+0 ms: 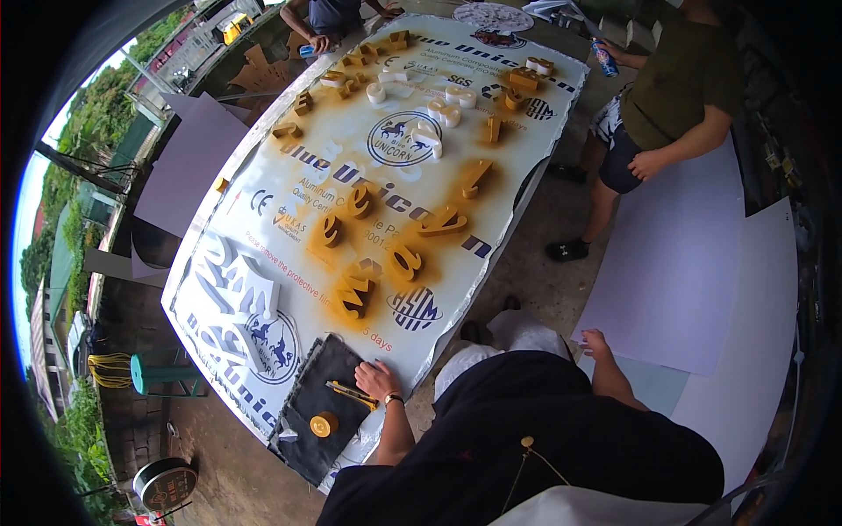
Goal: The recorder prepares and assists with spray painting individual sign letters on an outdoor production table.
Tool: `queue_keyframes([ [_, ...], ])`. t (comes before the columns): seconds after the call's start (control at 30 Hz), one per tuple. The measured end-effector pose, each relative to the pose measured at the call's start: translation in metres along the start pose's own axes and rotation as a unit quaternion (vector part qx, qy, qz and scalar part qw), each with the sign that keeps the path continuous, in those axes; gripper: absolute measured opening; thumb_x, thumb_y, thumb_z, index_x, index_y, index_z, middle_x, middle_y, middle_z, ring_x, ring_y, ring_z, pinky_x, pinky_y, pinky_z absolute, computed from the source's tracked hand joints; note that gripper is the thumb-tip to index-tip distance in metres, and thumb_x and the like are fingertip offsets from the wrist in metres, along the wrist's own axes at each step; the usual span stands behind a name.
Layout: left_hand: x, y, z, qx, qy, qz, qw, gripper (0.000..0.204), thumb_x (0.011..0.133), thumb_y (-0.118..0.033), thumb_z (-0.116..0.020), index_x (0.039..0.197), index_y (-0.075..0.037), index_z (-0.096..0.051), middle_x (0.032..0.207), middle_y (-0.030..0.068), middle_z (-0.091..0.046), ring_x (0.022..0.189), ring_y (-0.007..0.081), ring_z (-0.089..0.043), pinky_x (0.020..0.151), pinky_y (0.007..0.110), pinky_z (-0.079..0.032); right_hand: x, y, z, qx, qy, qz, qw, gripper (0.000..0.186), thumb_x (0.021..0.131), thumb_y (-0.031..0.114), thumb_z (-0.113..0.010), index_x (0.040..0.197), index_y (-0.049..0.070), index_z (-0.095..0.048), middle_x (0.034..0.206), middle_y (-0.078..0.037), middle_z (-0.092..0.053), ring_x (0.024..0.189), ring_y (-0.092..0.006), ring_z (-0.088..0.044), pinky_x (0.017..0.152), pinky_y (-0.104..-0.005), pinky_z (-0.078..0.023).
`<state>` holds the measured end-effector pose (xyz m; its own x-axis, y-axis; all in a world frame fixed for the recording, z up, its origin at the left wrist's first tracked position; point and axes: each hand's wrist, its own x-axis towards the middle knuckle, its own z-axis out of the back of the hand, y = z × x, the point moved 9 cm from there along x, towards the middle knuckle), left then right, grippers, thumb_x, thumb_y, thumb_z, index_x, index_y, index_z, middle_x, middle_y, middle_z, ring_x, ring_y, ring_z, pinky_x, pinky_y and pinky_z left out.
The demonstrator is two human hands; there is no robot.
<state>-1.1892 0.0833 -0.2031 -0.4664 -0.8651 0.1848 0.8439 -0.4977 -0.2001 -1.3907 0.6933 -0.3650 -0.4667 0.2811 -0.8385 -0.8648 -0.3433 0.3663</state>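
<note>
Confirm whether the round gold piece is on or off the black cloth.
On: the round gold piece lies on the black cloth, whose dark fabric shows all around it.

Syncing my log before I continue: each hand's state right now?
Left hand: open, seemingly empty, beside the yellow cutter.
Right hand: partly open, nothing visible in it.

Board (412, 346): is occupying the centre.
Cloth (303, 394): is lying on its near end, carrying a cutter (353, 393) and, nearer, a cap (324, 424). Left hand (377, 380): is resting at the cloth's right edge.
Letters (360, 201): are sitting across the board's middle and far end.
Cut-outs (232, 285): are lying beyond the cloth, leftward.
Stool (158, 375): is standing left.
Co-worker (671, 114): is standing right.
</note>
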Motion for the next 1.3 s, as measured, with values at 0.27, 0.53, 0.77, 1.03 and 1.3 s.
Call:
queue_keyframes([
  [0.27,0.0,0.0,0.002,-0.008,-0.012,-0.001,1.0,0.016,0.067,-0.017,-0.051,0.071,-0.004,-0.042,0.074,0.0099,-0.042,0.076,0.0249,-0.042,0.067,0.034,-0.031,-0.01,0.003,0.004,-0.004,-0.037,0.04,0.998,0.025,0.069,0.019,-0.05,0.093,0.011,-0.047,0.078,-0.005,-0.049,0.067,-0.0194,-0.052,0.06,-0.0374,-0.041],
  [0.53,0.001,0.001,0.004,-0.011,-0.011,0.001,1.0,0.016,0.066,-0.018,-0.051,0.07,-0.005,-0.042,0.073,0.0088,-0.04,0.076,0.0242,-0.041,0.065,0.034,-0.031,0.02,-0.005,0.038,-0.022,-0.177,0.102,0.979,0.021,0.062,0.014,-0.059,0.078,0.001,-0.055,0.074,-0.008,-0.057,0.067,-0.0174,-0.053,0.061,-0.0292,-0.042],
  [0.77,0.004,0.007,0.004,-0.007,-0.016,0.016,1.0,0.016,0.066,-0.019,-0.051,0.07,-0.006,-0.042,0.073,0.0078,-0.041,0.074,0.0234,-0.042,0.065,0.033,-0.031,0.029,0.03,0.043,-0.042,-0.172,0.183,0.967,0.023,0.061,0.014,-0.06,0.08,0.001,-0.054,0.074,-0.008,-0.056,0.07,-0.0181,-0.052,0.066,-0.0281,-0.042],
  [1.03,0.006,0.007,-0.002,-0.005,-0.013,0.009,1.0,0.015,0.066,-0.018,-0.051,0.069,-0.006,-0.043,0.073,0.0075,-0.041,0.073,0.0232,-0.042,0.065,0.032,-0.032,0.009,0.023,0.045,-0.109,-0.245,0.18,0.946,0.04,0.057,0.017,-0.064,0.093,0.004,-0.051,0.1,-0.018,-0.048,0.09,-0.0288,-0.047,0.077,-0.0345,-0.038],
  [1.3,0.006,0.011,-0.001,-0.012,-0.026,0.007,1.0,0.017,0.065,-0.019,-0.052,0.069,-0.007,-0.042,0.072,0.0074,-0.041,0.073,0.0228,-0.042,0.065,0.033,-0.032,0.018,-0.046,0.048,-0.087,-0.172,0.105,0.976,0.042,0.059,0.017,-0.062,0.097,0.005,-0.049,0.099,-0.013,-0.049,0.093,-0.0279,-0.044,0.075,-0.043,-0.035],
])
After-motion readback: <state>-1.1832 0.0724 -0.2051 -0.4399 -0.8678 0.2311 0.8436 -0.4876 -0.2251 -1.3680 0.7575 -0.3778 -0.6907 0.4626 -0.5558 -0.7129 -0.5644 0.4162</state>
